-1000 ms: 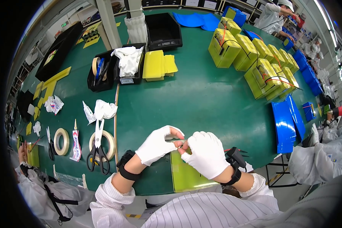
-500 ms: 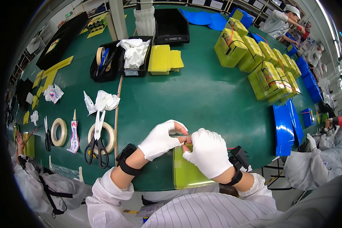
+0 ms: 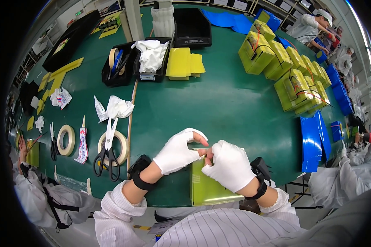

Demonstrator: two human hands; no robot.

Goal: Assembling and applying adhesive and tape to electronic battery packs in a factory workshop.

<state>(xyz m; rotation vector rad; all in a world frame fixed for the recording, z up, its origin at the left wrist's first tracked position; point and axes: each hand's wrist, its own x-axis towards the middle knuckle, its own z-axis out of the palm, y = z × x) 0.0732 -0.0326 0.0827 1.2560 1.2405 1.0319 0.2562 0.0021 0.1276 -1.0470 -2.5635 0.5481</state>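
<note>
Head view: black bin (image 3: 159,75) holds white cloth (image 3: 151,56); whether hands (image 3: 175,153) (image 3: 231,168) pinch anything is unclear.

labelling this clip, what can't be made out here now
Head view: anything left hand and right hand hold; too small, hidden by both hands.
Head view: upper right of yellow-green piece, behind right hand.
Head view: anything beneath the white cloth in the black bin; the cloth covers it.
</note>
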